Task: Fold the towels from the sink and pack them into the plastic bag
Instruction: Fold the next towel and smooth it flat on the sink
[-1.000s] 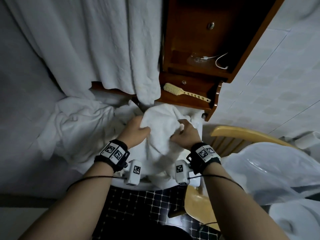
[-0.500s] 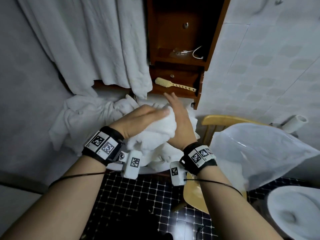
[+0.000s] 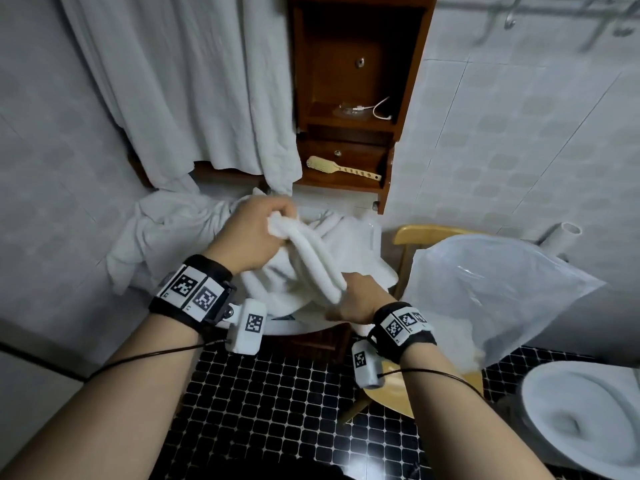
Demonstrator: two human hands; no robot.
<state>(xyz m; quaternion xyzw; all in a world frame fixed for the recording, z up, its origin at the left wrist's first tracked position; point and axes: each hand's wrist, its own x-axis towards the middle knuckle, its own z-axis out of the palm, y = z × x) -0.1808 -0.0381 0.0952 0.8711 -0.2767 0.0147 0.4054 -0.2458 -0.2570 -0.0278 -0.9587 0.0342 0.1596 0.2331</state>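
Note:
A folded white towel [image 3: 313,258] stretches diagonally above the sink [image 3: 291,327]. My left hand [image 3: 254,232] grips its upper end, and my right hand [image 3: 360,299] holds its lower end from underneath. More white towels [image 3: 349,247] lie heaped in the sink below it. A clear plastic bag [image 3: 491,292] stands open on a yellow wooden chair [image 3: 401,389] to the right, with something white inside it.
A crumpled white cloth [image 3: 162,237] spills over the sink's left side under a hanging curtain [image 3: 194,91]. A wooden cabinet [image 3: 353,98] with a brush [image 3: 341,167] is behind. A toilet [image 3: 581,417] sits at the lower right on the black tiled floor [image 3: 277,403].
The towel, pressed into a bundle between both hands before, is now drawn out into a long folded strip. My left hand went up and back, my right hand down to the lower end.

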